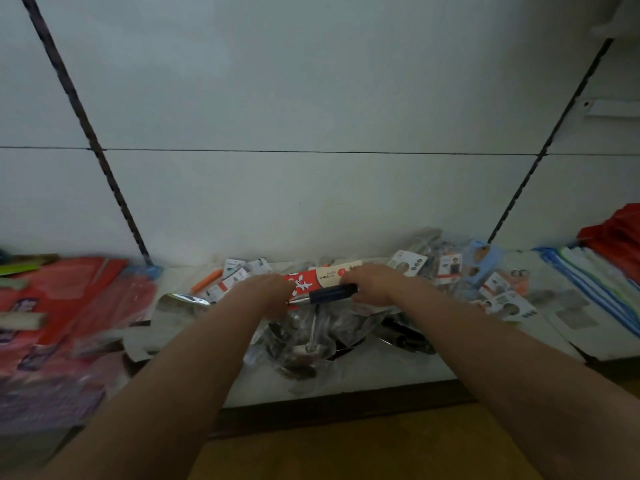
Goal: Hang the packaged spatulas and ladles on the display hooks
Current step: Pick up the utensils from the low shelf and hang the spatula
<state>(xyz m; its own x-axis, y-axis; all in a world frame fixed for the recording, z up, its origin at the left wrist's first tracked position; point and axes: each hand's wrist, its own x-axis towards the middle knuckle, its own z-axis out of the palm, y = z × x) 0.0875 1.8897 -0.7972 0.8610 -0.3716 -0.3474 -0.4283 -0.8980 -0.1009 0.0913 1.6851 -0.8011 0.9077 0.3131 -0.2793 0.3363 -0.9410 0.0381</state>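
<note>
A heap of packaged utensils (311,344) in clear plastic bags lies on the low white shelf (381,372) in front of me. Both arms reach into it. My left hand (272,289) and my right hand (372,284) are at the two ends of a dark-handled utensil (332,294) with a metal shaft, over a red and cream header card (320,277). My right hand's fingers curl round the dark handle. My left hand sits at the metal end; its grip is blurred. No display hooks are in view on the white back panel (311,98).
Red and purple flat packs (69,306) crowd the shelf's left. More carded packs (498,289) lie at the right, then blue-striped cloths (588,278) and a red bag (620,237). Two slotted black uprights (86,126) (554,133) run up the panel. The wooden floor (346,452) shows below.
</note>
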